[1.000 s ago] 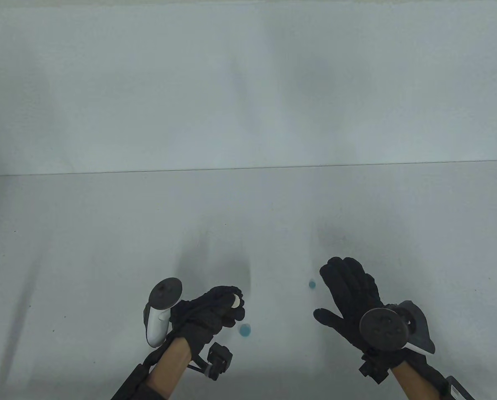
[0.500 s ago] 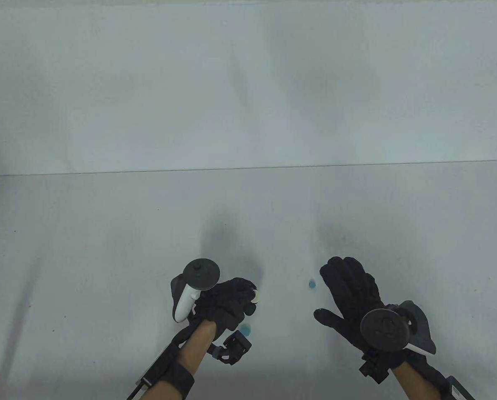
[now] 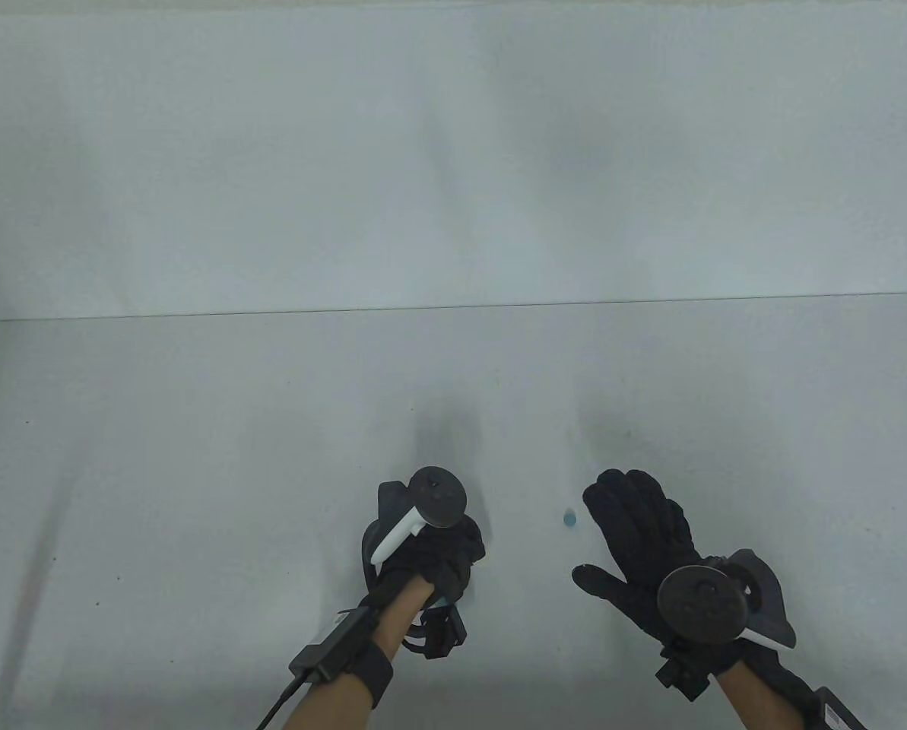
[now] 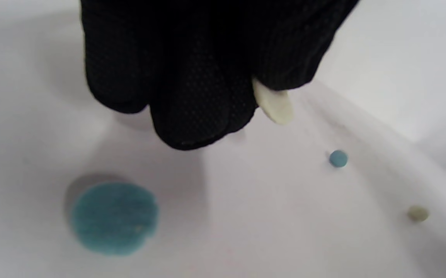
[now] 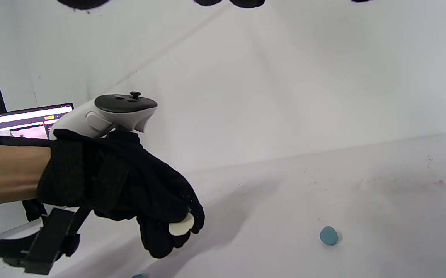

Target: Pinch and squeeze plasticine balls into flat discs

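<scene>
Cream plasticine disc (image 4: 273, 105) pinched in the left hand (image 3: 430, 559) above the surface (image 3: 195, 456), flat blue disc (image 4: 113, 218) beneath, small blue ball (image 3: 570, 518) beside the flat, spread right hand (image 3: 643, 547)

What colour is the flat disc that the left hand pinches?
Cream-white. The disc shows best in the left wrist view, pinched by the left hand.

The table view looks down from above; both close wrist views share the blue ball (image 4: 338, 158) with it.
</scene>
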